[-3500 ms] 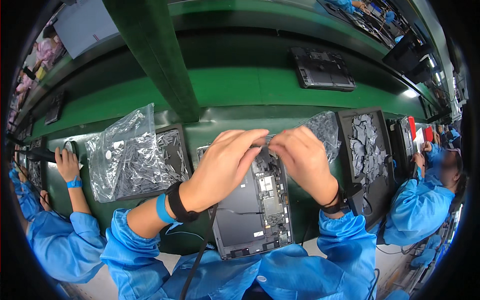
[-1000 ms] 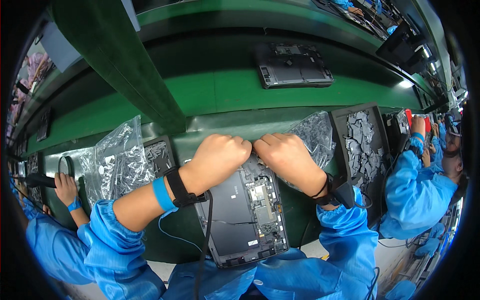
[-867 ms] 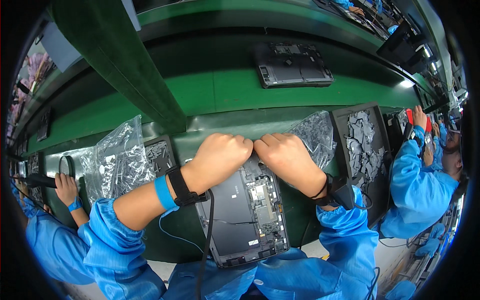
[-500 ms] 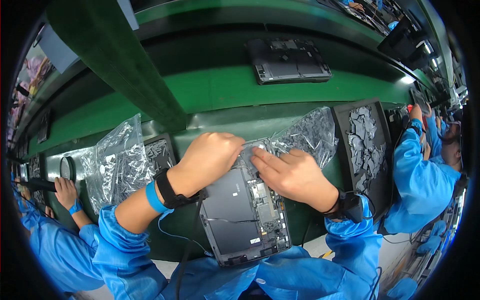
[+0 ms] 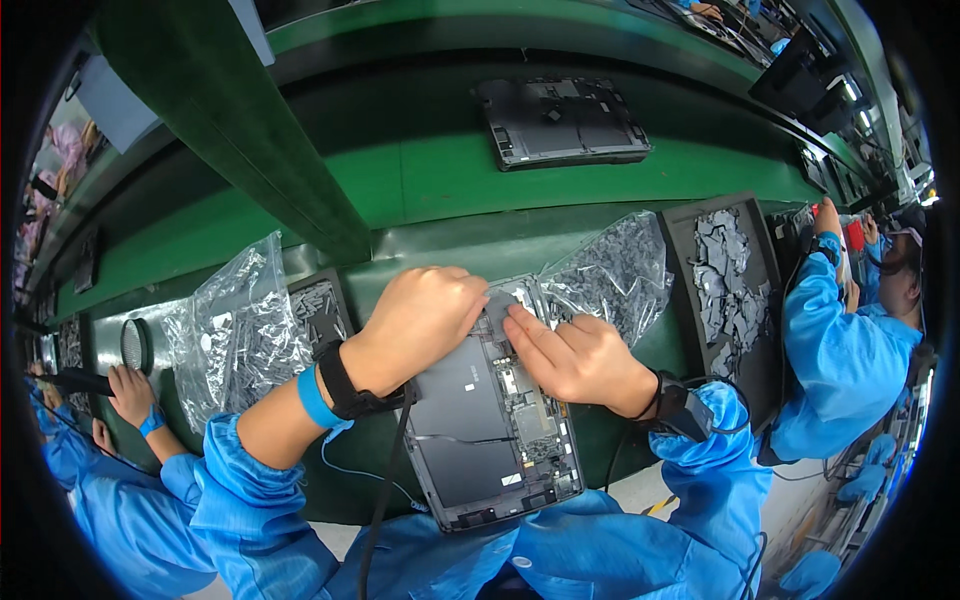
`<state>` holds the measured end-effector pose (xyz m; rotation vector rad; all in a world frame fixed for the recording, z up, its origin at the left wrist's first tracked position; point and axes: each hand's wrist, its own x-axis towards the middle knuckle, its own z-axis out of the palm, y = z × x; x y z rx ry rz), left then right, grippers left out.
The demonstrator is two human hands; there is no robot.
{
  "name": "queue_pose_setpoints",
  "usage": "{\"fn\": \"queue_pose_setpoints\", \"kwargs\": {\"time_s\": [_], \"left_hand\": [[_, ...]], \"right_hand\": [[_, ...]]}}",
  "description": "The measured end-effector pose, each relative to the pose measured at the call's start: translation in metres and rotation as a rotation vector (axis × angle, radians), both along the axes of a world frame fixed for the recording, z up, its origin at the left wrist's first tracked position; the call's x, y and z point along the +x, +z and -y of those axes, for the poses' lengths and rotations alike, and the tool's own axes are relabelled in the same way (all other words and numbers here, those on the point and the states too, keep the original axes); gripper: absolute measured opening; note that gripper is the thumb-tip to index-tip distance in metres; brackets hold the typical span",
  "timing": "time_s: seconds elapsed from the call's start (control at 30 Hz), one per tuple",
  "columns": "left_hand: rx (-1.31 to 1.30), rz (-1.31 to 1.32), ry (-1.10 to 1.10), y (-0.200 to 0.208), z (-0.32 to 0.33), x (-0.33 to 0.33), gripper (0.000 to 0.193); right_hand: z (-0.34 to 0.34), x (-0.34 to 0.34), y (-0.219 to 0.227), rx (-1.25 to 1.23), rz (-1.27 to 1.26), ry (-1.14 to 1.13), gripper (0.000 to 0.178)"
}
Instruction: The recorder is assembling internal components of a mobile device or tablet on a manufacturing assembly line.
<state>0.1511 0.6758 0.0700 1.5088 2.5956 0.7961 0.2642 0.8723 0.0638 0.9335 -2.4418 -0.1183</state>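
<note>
An opened tablet-like device (image 5: pixel 458 395) lies before me, its dark flat inner panel and circuit board exposed. At its far end, a thin dark grey piece (image 5: pixel 497 312) shows between my fingertips. My left hand (image 5: pixel 415 325) is closed in a pinch by that piece's left edge; what it grips is hidden. My right hand (image 5: pixel 583 362) holds the piece's right edge with closed thumb and fingers, the other fingers curled. A black strap (image 5: pixel 345 385) and a blue wristband (image 5: pixel 318 398) with a thin cord circle my left wrist.
Clear bags of small dark parts lie left (image 5: pixel 240 345) and right (image 5: pixel 620 275). A tray (image 5: pixel 697 350) of grey flakes stands at right, a smaller parts tray (image 5: pixel 322 308) at left. Another opened device (image 5: pixel 565 125) rests behind. A green post (image 5: pixel 240 130) rises left. Co-workers flank me.
My right fingertips have shifted slightly down at the grey piece, while my left hand keeps its pinch. The view has shifted a little. On the right, the co-worker's hands have moved.
</note>
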Motion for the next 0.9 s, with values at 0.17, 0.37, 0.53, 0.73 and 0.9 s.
{"fn": "queue_pose_setpoints", "kwargs": {"time_s": [0.17, 0.37, 0.53, 0.73, 0.9], "left_hand": [[-0.013, 0.003, -0.011, -0.001, -0.002, -0.003, 0.011], [-0.029, -0.038, 0.009, -0.003, -0.007, -0.005, 0.011], [-0.032, -0.071, 0.014, -0.003, -0.010, -0.004, 0.010], [-0.008, -0.053, 0.023, -0.003, -0.010, -0.005, 0.010], [-0.006, -0.072, 0.021, -0.003, -0.011, -0.006, 0.011]], "right_hand": [[-0.002, 0.006, -0.002, -0.025, -0.032, -0.071, 0.025], [0.003, 0.006, -0.001, -0.017, -0.009, -0.174, 0.026], [0.008, 0.008, 0.001, 0.006, 0.030, -0.196, 0.030], [0.012, 0.010, 0.001, 0.049, 0.092, -0.238, 0.031], [0.006, 0.006, 0.000, 0.007, 0.050, -0.161, 0.032]]}}
